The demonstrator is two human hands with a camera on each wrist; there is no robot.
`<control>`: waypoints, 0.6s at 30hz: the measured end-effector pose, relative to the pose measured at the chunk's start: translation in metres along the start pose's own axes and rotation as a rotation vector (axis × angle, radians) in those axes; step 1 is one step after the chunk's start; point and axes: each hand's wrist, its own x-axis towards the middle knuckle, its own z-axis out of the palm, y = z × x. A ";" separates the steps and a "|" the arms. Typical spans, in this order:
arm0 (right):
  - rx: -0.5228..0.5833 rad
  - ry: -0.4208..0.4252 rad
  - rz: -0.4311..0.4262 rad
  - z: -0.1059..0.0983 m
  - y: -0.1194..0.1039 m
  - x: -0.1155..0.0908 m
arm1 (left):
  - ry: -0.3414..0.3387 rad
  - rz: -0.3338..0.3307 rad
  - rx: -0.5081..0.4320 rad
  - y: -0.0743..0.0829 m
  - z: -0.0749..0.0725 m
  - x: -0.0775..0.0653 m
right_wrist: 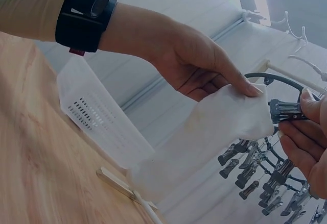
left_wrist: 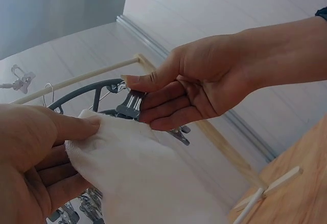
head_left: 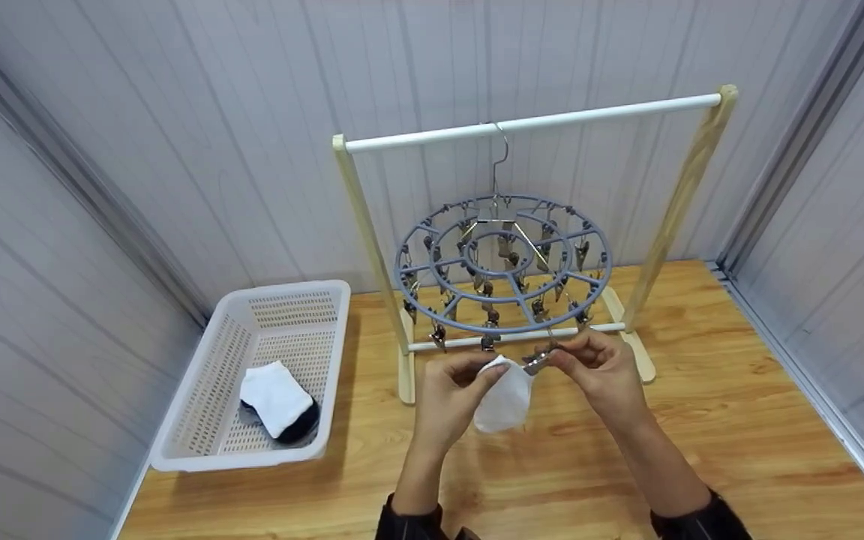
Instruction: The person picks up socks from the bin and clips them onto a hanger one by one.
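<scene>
Right now the white sock (head_left: 505, 403) hangs between the two hands, just below the near right part of the round clip hanger (head_left: 477, 327), to the right of the white basket (head_left: 237, 460). The left hand (head_left: 443, 397) pinches the sock's top edge, thumb on the facing side and fingers behind. The right hand (head_left: 608, 382) pinches a metal clip (head_left: 536, 364) between thumb and fingers, its mouth turned toward the fabric; whether it has bitten yet, I cannot tell.

The step in hand appears to be clipping the sock. To do it well, I would squeeze the clip fully, feed a flat, single fold of the edge deep between its jaws, and keep the left fingertips clear of the bite. Better to release the clip first and the sock last, after a light tug; pulling the clip sideways could swing the hanger.
</scene>
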 end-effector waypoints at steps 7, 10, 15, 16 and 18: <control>0.064 -0.024 0.002 0.002 0.003 0.000 | -0.004 0.015 -0.009 0.001 0.000 0.000; 0.069 -0.026 0.009 0.003 0.004 0.000 | -0.010 0.007 -0.020 0.002 0.001 -0.001; 0.045 -0.021 0.017 0.004 0.004 -0.001 | -0.015 -0.001 -0.046 0.003 0.002 -0.001; 0.037 -0.019 0.018 0.004 0.003 -0.001 | -0.014 -0.003 -0.048 0.003 0.002 -0.001; 0.014 -0.013 0.024 0.005 0.003 -0.002 | -0.010 -0.009 -0.052 0.002 0.002 -0.001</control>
